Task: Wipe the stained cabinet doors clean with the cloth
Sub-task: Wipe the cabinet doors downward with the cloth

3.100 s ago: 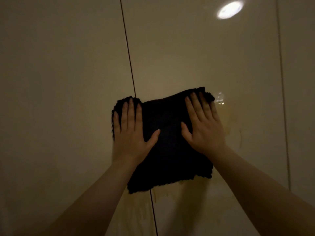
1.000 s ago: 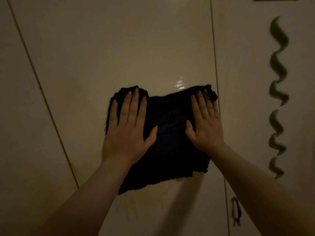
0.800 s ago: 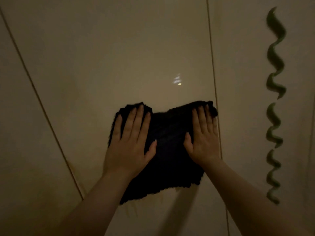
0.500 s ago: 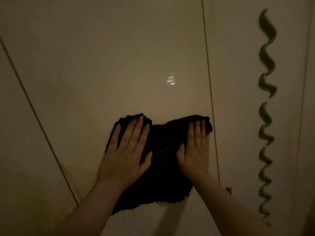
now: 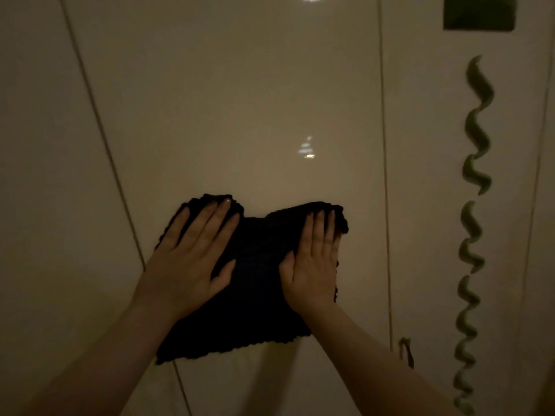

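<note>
**Two flat palms drive the cloth across the middle door**

Neither hand grasps anything. The left hand [image 5: 192, 265] lies open with fingers spread, and the right hand [image 5: 315, 265] lies open with fingers together; both press flat on the dark cloth [image 5: 255, 283], pinning it against the cabinet door [image 5: 240, 100]. The fingertips reach the cloth's upper edge, which bunches up a little under each hand and dips between them. The lower edge hangs free below the wrists.

The cloth sits on the lower part of the middle door. Its lower left corner crosses the seam [image 5: 99, 124] to the neighbouring door, and its right edge stops short of the seam on the right.

Beyond that right seam, a green wavy streak [image 5: 476, 187] runs down the next door, well apart from the cloth. A small dark mark [image 5: 406, 351] sits just beside the right forearm.

To wipe well, the person should probably keep even pressure through both palms so the whole cloth stays in contact, overlap each pass, and work toward the green streak. Smoothing the bunched top edge would likely stop it skipping over the glossy surface.
</note>
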### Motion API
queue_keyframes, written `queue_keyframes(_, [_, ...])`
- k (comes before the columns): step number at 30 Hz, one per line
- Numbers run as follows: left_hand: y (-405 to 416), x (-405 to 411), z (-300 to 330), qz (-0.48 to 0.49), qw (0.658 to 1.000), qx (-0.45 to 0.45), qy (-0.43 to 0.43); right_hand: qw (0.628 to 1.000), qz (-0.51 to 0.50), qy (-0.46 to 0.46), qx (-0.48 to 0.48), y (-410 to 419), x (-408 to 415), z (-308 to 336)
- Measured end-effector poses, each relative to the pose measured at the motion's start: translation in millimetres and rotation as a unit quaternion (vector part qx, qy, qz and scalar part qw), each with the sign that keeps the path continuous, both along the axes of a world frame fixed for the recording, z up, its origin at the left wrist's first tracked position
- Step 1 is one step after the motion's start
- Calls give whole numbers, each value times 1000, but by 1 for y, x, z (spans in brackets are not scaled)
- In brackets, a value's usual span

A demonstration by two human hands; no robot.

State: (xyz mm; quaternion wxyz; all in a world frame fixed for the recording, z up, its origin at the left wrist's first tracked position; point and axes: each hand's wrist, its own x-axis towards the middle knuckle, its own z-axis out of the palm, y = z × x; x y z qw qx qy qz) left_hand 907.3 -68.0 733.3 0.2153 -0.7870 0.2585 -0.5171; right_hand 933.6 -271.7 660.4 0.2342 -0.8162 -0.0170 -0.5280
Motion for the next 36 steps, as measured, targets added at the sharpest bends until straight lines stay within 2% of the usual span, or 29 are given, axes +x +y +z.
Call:
queue_keyframes(12, [133,-36,26,74,993,-87,-24,985,52,-64,-151,106,-20,63])
queue_keyframes(17, [183,-46,28,93,988,-122,-38,971,41,-90,-218,151,-27,84])
queue_keyframes(20, [219,-57,18,119,983,-137,-39,962,48,-101,-248,187,-32,84])
queue_keyframes(36, [362,-97,-21,126,967,-212,-61,930,83,-136,-332,331,-65,79])
